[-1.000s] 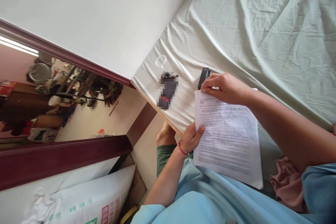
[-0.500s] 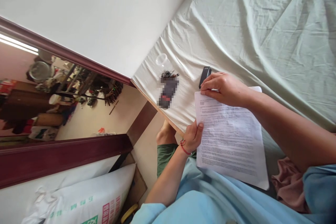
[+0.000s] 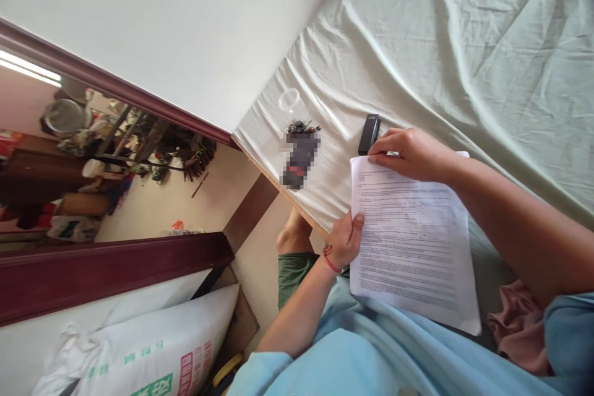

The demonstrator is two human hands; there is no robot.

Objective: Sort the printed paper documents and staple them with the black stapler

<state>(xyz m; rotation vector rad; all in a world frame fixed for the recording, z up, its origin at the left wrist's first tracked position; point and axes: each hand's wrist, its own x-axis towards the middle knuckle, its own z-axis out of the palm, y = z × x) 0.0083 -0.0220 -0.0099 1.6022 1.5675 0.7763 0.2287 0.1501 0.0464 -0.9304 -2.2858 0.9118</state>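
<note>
A stack of printed paper sheets [image 3: 413,247] lies across my lap, text side up. My left hand [image 3: 346,238] grips its left edge, thumb on top and fingers underneath; a red string bracelet [image 3: 331,258] circles that wrist. At the top left corner, my right hand [image 3: 408,154] pinches the sheets between thumb and fingers. Just beyond those fingertips a black stapler-like object [image 3: 369,134] rests on the bed sheet, seemingly untouched. Which sheet the right fingers hold is hard to make out.
The bed [image 3: 417,62] has a wrinkled pale green sheet. A clear plastic cup [image 3: 290,101], a bunch of keys [image 3: 301,127] and a blurred dark item [image 3: 301,158] lie near its edge. A pinkish cloth [image 3: 520,328] sits beside me. White printed sacks [image 3: 153,346] stand lower left.
The view has shifted slightly. My right hand has drawn a little back from the black object, which now shows more fully. Both hands still hold the paper sheets.
</note>
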